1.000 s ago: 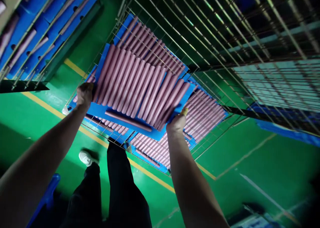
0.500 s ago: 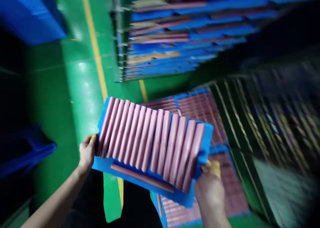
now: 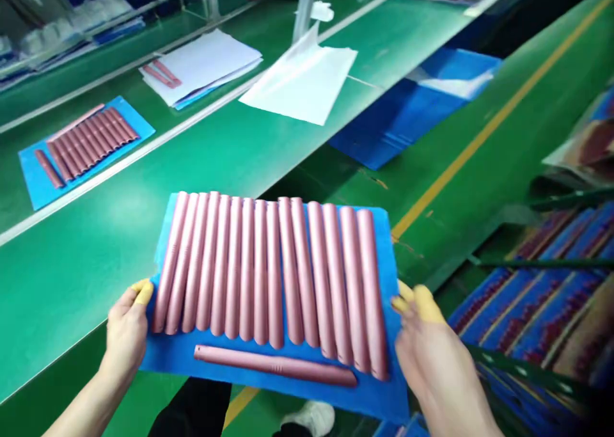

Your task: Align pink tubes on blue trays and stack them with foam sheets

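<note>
Between my two hands is a blue sheet (image 3: 167,354) carrying a row of pink tubes (image 3: 247,270) laid side by side. One more pink tube (image 3: 275,364) lies crosswise along the sheet's near edge. My left hand (image 3: 127,328), with yellow covers on its fingertips, is closed on the left edge of the sheet. The right edge is gripped by my right hand (image 3: 426,341), also with yellow fingertip covers; it is slightly blurred. The fingers under the sheet are hidden. The load is held above the floor, close to the bench edge.
A long green bench (image 3: 192,162) runs ahead, bearing another blue sheet with tubes (image 3: 33,187), a stack of white sheets (image 3: 215,59) and a loose white sheet (image 3: 307,79). A blue bin (image 3: 384,130) stands beside the bench. Loaded racks (image 3: 532,283) are at right.
The view has swung from the racks and stacked sheets of tubes round to the green bench. Both hands still hold the blue sheet, which now sits more level in view.
</note>
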